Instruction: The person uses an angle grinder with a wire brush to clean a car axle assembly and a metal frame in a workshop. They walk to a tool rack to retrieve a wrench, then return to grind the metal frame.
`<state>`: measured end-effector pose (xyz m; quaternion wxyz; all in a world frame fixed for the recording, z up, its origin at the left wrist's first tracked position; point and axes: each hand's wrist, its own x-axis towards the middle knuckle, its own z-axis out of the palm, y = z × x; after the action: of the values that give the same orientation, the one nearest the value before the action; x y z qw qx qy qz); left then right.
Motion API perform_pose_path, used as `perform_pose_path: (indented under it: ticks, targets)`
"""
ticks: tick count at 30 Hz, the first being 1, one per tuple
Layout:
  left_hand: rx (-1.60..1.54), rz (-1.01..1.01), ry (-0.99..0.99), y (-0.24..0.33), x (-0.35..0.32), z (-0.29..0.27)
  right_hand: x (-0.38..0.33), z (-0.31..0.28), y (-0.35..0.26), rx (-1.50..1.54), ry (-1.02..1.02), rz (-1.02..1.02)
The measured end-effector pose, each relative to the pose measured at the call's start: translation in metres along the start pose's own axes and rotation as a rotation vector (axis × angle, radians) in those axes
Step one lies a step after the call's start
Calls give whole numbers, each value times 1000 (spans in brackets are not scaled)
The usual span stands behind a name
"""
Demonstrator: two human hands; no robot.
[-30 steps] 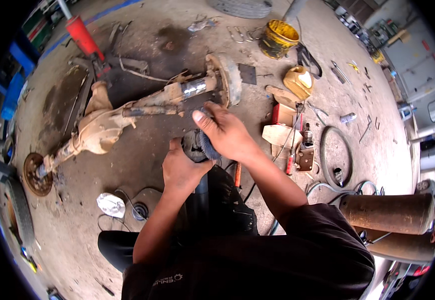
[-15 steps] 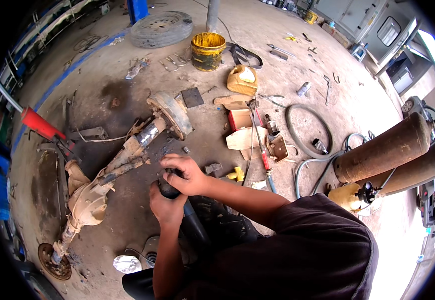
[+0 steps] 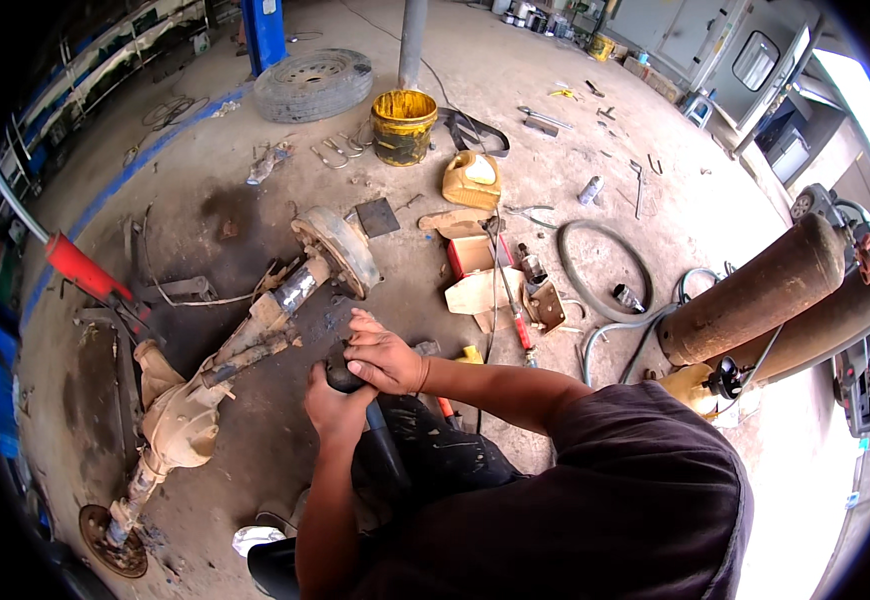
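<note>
Head view: both hands meet low centre, over the person's lap, on a small dark round part [image 3: 343, 378]. Left hand [image 3: 335, 412] is cupped under it, fingers curled round its lower side. Right hand [image 3: 383, 358] lies on top, palm down, fingers folded over the part and pressed together. Most of the part is hidden between the two hands, so its exact shape can't be told. A dark tube or handle [image 3: 387, 452] runs down from the hands along the dark trousers.

Concrete floor [image 3: 515, 110], oily and stained. Just left of the hands lies a rear axle assembly [image 3: 217, 362], tan differential housing near the lower left, brake backing plate [image 3: 337, 250] at its upper end, a rusty hub disc [image 3: 113, 540] at the far lower end. Red-handled jack [image 3: 85, 270] to the left of the axle.

Beyond the hands: yellow bucket [image 3: 402, 126], tyre [image 3: 313, 84], yellow oil can [image 3: 471, 180], red box [image 3: 473, 254] with cardboard just beside it, a rubber ring [image 3: 605, 270], loose wrenches scattered about. To the right two rusty gas cylinders [image 3: 767, 290] lie side by side, a hose near them
</note>
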<state>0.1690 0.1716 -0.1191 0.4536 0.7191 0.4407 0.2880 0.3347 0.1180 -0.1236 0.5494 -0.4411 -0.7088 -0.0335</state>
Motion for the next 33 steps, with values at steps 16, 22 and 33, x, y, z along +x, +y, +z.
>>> perform_pose_path:
  ticks: [16,22,33]
  targets:
    - [378,15,87,16,-17,30,37,3,41,583,-7,1749]
    - [362,57,147,14,-24,33,9,12,47,267,-217,1431]
    - [370,123,173,12,-24,37,46,2,17,495,35,1820]
